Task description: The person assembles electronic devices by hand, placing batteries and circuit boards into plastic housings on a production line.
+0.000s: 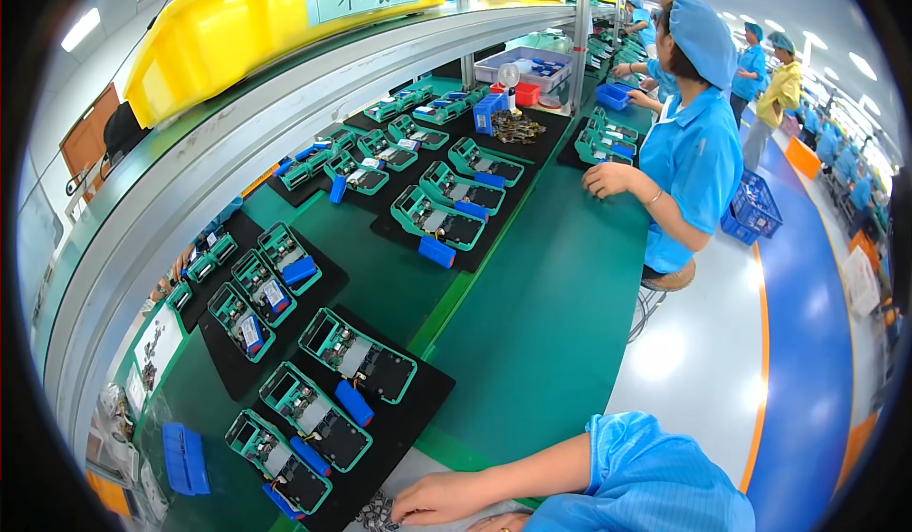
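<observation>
My right hand (439, 500) reaches in from the lower right, its fingers bent and close together over a pile of small metal parts (373, 515). Whatever its fingertips pinch, if anything, is hidden. Part of my left hand (502, 522), with a ring, shows at the bottom edge; its fingers are cut off. Just left of the pile, open green device housings (316, 416) lie on a black mat (404, 429). Circuit boards show inside them, and blue battery packs (354, 403) rest on or beside them.
More housings (437, 218) lie on mats farther up the green bench (532, 342). A metal shelf rail (237, 100) with a yellow bin (285, 19) runs above. A blue box (185, 459) lies lower left. A co-worker (689, 142) sits ahead; a blue crate (752, 207) stands behind.
</observation>
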